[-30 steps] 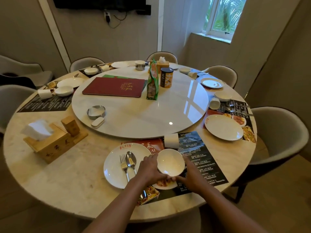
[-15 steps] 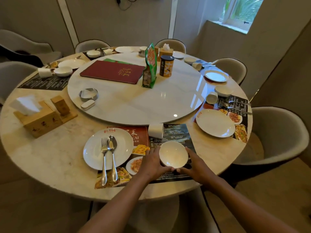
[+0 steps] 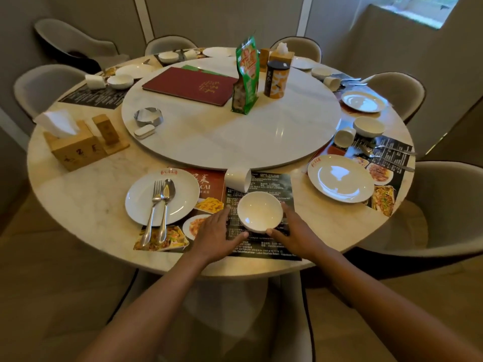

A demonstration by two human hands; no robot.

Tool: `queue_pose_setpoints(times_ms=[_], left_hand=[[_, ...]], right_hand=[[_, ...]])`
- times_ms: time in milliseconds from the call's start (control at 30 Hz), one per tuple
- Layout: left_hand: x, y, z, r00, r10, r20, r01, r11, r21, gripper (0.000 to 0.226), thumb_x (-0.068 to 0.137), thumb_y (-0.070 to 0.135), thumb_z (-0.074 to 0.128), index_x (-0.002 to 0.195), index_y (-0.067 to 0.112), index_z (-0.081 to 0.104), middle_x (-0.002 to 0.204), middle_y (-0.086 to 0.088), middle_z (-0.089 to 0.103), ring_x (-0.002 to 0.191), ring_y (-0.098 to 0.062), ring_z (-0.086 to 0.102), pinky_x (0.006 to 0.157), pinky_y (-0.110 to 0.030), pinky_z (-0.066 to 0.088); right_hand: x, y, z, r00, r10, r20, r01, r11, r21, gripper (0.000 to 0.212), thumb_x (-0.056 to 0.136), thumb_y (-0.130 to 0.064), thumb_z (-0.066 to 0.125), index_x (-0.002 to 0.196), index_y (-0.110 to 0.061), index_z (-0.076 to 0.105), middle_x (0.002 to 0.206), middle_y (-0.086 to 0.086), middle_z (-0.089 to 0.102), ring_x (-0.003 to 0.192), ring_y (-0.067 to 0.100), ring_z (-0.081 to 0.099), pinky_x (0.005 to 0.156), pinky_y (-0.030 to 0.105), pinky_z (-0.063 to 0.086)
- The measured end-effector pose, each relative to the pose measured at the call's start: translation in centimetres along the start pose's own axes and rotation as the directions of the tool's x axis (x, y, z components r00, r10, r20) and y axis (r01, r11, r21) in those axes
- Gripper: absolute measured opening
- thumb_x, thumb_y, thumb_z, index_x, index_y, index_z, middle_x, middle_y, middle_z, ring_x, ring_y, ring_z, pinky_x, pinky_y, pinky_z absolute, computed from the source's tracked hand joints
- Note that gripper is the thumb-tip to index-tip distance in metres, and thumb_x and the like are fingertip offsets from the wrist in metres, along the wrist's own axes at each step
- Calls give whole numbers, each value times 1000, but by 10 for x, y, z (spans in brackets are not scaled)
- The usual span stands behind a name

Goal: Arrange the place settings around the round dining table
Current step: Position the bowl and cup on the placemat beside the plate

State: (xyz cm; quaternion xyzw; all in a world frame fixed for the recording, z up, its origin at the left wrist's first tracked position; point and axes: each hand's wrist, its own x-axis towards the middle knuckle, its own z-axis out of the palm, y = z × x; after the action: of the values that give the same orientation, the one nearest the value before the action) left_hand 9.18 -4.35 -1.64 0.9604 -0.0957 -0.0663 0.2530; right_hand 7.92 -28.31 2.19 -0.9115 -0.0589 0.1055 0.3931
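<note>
A small white bowl (image 3: 260, 211) stands upright on the dark half of the printed placemat (image 3: 264, 182) at the near edge of the round marble table (image 3: 86, 205). My left hand (image 3: 215, 232) cups its left side and my right hand (image 3: 294, 232) its right side, both thumbs at the bowl's base. Left of the bowl lies a white plate (image 3: 183, 194) carrying a fork (image 3: 154, 207) and a spoon (image 3: 166, 205). A white cup (image 3: 237, 179) lies on its side just beyond the bowl.
A lazy Susan (image 3: 261, 131) fills the middle, bearing a red menu (image 3: 188, 86), a green snack bag (image 3: 245, 77), a canister (image 3: 277, 79) and an ashtray (image 3: 148, 116). A wooden tissue box (image 3: 74, 145) stands at left. Another setting's plate (image 3: 341, 177) lies at right. Grey chairs (image 3: 449, 215) ring the table.
Both hands have carried the bowl to the right, away from the plate and onto the dark part of the placemat. The view has pulled back from the table.
</note>
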Motion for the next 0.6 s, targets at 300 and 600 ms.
queue_pose_setpoints(times_ms=[300, 600], left_hand=[[-31, -9, 23, 985, -56, -161, 100, 954, 282, 74, 90, 65, 8, 153, 28, 10, 162, 4, 4, 148, -14, -4, 121, -45, -1], [-27, -10, 21, 988, -65, -139, 107, 943, 316, 71, 92, 65, 14, 153, 28, 11, 162, 3, 4, 149, -15, -5, 120, -46, -3]], right_hand=[[38, -20, -10, 952, -126, -280, 112, 992, -66, 62, 88, -45, 60, 141, -23, 36, 143, 4, 41, 131, 22, 39, 106, 47, 39], [140, -58, 5, 999, 29, -23, -34, 964, -263, 88, 81, -37, 71, 149, -14, 20, 150, 14, 30, 136, 35, 31, 109, 49, 31]])
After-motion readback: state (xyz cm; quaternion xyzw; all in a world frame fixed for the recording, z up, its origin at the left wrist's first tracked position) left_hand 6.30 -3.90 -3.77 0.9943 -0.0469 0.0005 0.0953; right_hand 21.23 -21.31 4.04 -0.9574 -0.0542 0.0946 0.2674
